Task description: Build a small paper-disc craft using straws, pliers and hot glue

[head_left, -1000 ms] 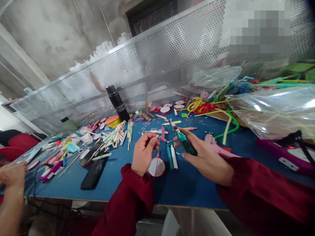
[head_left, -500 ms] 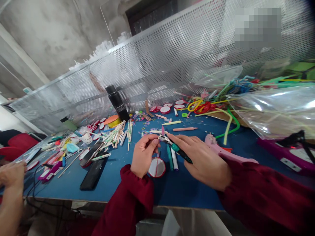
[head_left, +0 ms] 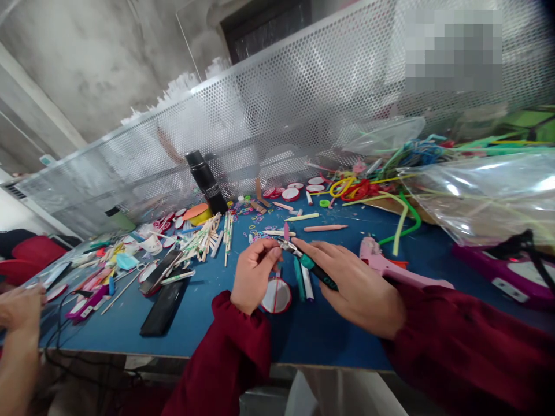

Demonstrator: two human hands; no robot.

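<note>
My right hand (head_left: 353, 280) is closed around pliers (head_left: 318, 270) with green-and-black handles, their silver jaws pointing left toward my other hand. My left hand (head_left: 255, 271) is in a pinch right at the jaws. What its fingertips hold is small and mostly hidden. A small pink strip (head_left: 287, 231) shows just above the jaws. Below my fingers lies a round white disc (head_left: 276, 296) with a red rim. Green and white marker pens (head_left: 307, 281) lie side by side beneath the pliers.
A pink glue gun (head_left: 390, 267) lies right of my right hand, near a purple box (head_left: 503, 277). To the left are a black phone (head_left: 162, 309), paper sticks (head_left: 208, 240) and a black bottle (head_left: 207, 182). Another person's hand (head_left: 21, 306) is at far left.
The pliers have turned slightly in my right hand, and that hand has shifted a little. My left hand keeps its pinch in almost the same place.
</note>
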